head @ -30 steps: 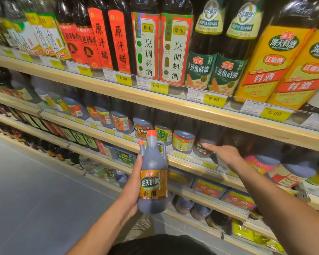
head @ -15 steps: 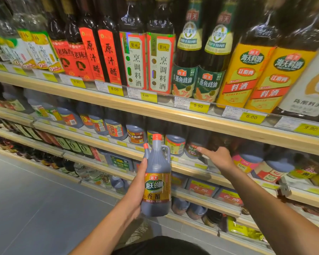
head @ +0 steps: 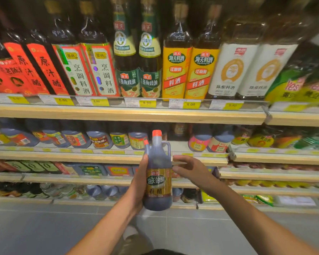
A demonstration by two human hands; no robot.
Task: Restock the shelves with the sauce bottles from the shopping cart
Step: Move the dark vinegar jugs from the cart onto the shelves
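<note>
Gripping upright bottle in left hand, fingers curled round its side, before shelf. Holding right hand just beside it, fingers loosely spread, empty.

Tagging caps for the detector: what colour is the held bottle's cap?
Orange-red cap on the bottle, clearest in the head view.

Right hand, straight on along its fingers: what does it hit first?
Likely the bottle gripped upright in the left hand. The right hand, open, points left at the bottle's side. The gap looks tiny, but depth is unclear, so it may already touch.
</note>
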